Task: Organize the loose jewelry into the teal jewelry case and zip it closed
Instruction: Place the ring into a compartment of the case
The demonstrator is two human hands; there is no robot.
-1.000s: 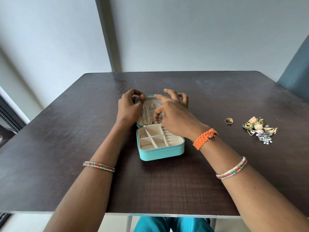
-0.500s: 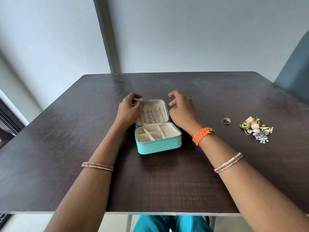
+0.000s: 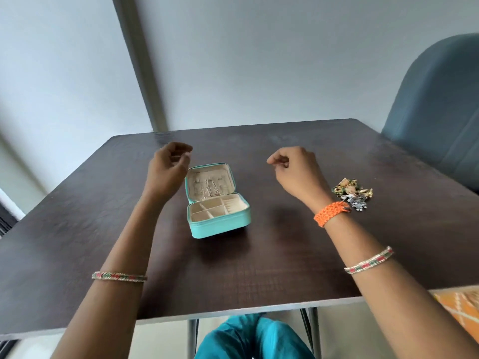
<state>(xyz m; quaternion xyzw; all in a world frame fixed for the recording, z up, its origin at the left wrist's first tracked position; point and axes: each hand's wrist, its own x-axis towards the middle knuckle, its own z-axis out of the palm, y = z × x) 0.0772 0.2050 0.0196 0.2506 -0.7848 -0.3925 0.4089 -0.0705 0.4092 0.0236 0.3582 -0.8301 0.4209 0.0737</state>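
Note:
The teal jewelry case (image 3: 220, 226) lies open at the middle of the dark table (image 3: 77, 229). Its cream compartments look empty, and thin chains hang on the raised lid (image 3: 208, 183). My left hand (image 3: 168, 164) hovers just left of the lid, fingers loosely curled and apart, holding nothing. My right hand (image 3: 295, 169) is raised to the right of the case, fingers curled in, with nothing clearly in it. A pile of loose gold and silver jewelry (image 3: 352, 194) lies on the table beside my right wrist. The gold ring seen earlier is hidden behind that hand.
A blue-grey chair (image 3: 435, 99) stands at the table's far right corner. An orange patterned cloth (image 3: 461, 307) shows below the table's near right edge. A grey wall is behind the table.
Both hands have let go of the case lid and lifted away, the left one to the left and the right one toward the jewelry pile. The head camera has tilted up.

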